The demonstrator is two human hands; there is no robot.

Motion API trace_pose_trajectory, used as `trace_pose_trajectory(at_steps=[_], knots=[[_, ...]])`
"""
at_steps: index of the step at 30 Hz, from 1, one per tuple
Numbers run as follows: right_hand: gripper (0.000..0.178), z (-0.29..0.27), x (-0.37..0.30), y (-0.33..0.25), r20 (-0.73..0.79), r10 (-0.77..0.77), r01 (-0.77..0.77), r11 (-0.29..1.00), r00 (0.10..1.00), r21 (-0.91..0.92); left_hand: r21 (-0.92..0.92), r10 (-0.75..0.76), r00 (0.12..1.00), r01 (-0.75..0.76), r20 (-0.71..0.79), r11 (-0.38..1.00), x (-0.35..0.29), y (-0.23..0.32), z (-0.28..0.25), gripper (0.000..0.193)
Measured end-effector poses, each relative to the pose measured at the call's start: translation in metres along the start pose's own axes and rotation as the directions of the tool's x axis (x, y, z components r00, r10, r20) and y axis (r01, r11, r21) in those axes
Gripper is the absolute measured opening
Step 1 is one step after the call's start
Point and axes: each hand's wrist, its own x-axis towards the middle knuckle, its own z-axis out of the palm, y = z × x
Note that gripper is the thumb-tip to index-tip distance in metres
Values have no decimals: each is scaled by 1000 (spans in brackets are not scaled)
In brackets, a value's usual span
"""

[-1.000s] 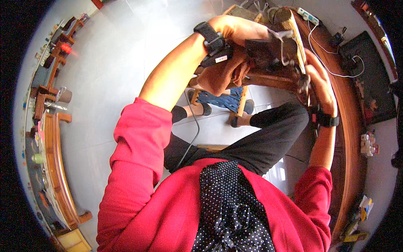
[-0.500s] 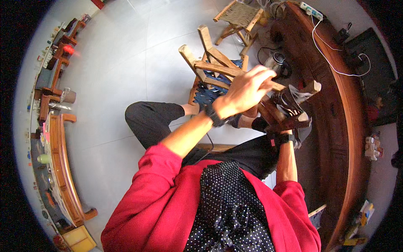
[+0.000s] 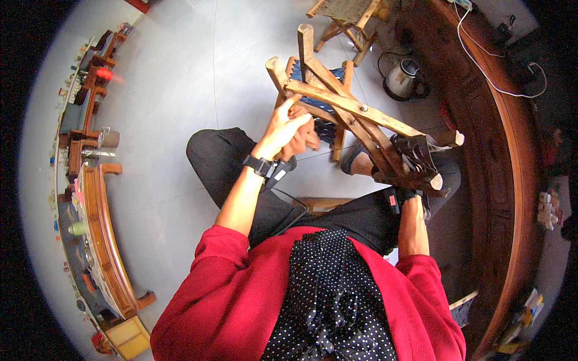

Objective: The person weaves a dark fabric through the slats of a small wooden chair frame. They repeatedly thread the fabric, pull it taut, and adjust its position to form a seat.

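Note:
A wooden folding stool frame [image 3: 337,99] with crossed legs and dark straps [image 3: 414,155] stands tilted in front of me, over my right leg. My left hand [image 3: 283,129] is beside the frame's left legs, index finger at the end of a bar. Its other fingers are bent around a reddish-brown shape I cannot make out, possibly crumpled cloth or shaded fingers. My right hand [image 3: 413,195] is at the strapped end, its fingers hidden behind the wood. Beyond the frame, a stool with blue woven webbing [image 3: 325,129] stands on the floor, partly covered.
Another folding stool [image 3: 346,13] with tan webbing stands far ahead. A metal kettle [image 3: 402,78] is by the dark wooden cabinet [image 3: 481,180] on the right. A white cable [image 3: 481,78] runs along that cabinet. Wooden furniture [image 3: 99,222] lines the left side.
My left hand has moved left and back along the stool frame, from across its bars to beside its left legs. The right hand stays at the strapped end. The view has shifted slightly.

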Motion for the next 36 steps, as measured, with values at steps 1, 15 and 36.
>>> trace_pose_trajectory(at_steps=[1,15,36], knots=[[45,1,-1,2,0,7,-7,1000,1000,0,12,164,986,-164,0,986,0,1,5,70],[54,41,39,18,33,37,-37,999,999,5,728,-155,964,266,-218,632,10,-64,-47,36],[68,69,47,17,8,61,-61,998,998,-34,627,-158,985,167,-71,761,40,-143,-68,59]])
